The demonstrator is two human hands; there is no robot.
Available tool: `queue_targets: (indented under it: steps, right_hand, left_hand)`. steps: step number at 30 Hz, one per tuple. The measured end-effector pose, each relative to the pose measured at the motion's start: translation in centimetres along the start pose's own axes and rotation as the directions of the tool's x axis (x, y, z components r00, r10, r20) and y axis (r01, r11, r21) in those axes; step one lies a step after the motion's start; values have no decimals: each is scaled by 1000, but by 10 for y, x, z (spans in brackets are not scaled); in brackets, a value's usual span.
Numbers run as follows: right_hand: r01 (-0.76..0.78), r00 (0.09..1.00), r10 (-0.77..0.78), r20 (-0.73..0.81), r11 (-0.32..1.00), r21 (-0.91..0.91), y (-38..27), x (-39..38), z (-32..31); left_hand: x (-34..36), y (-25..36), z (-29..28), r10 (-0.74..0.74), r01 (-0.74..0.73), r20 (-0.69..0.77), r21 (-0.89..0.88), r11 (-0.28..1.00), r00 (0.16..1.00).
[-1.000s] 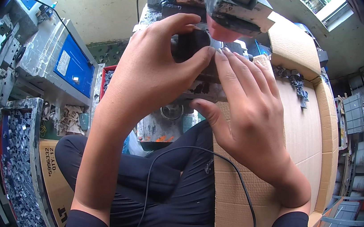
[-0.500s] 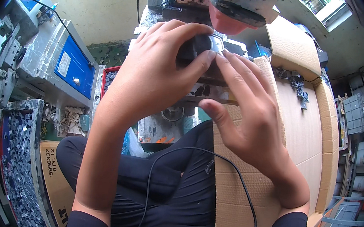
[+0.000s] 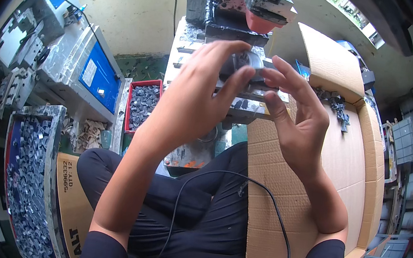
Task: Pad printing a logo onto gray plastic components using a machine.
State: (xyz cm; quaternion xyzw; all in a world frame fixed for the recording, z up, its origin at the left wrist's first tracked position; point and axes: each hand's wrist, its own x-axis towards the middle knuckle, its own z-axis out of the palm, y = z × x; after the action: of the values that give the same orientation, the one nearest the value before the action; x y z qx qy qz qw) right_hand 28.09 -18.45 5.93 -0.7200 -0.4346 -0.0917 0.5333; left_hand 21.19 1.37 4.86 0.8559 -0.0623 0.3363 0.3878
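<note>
My left hand (image 3: 199, 85) is closed on a small grey rounded part (image 3: 255, 61), pinched between thumb and fingers. The part looks slightly blurred, and my left fingers cover some of it. Just to its right is my right hand (image 3: 303, 107), fingers bent and thumb apart, with nothing seen between them. Its fingertips are close to the part's right edge; whether they touch cannot be made out. Beneath both hands lies a paint-stained metal machine bed (image 3: 188, 45). A pinkish-red pad (image 3: 259, 24) hangs from the machine head beyond the part.
On my right a large open cardboard box (image 3: 345, 160) holds several dark parts (image 3: 339, 106). A red tray (image 3: 128, 105) of small dark parts stands left of the machine. A crate (image 3: 56, 127) full of grey pieces sits further left. A black cable (image 3: 278, 213) crosses my lap.
My right fingers have drawn back a little from the part and spread from the thumb. The grey part is turned differently in my left hand. The whole view has shifted slightly.
</note>
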Motion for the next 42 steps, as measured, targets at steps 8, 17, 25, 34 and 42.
queue_targets:
  steps: [8, 17, 25, 34, 42]
  right_hand:
    - [202, 921, -222, 320, 975, 97, -27, -11, 9]
    - [449, 746, -468, 473, 879, 161, -34, -38, 39]
    - [515, 720, -515, 464, 846, 140, -33, -49, 45]
    - [527, 677, -500, 540, 842, 119, -34, -48, 39]
    - [517, 675, -491, 550, 847, 122, -37, -47, 40]
  left_hand:
    - [-107, 38, -40, -70, 140, 169, -446, 884, 983]
    - [-183, 60, -50, -237, 382, 301, -697, 607, 924]
    - [-196, 59, -46, -243, 426, 350, -742, 518, 905]
    - [-197, 58, -44, -247, 440, 365, -748, 497, 898]
    - [-199, 58, -44, -243, 442, 369, -768, 464, 897]
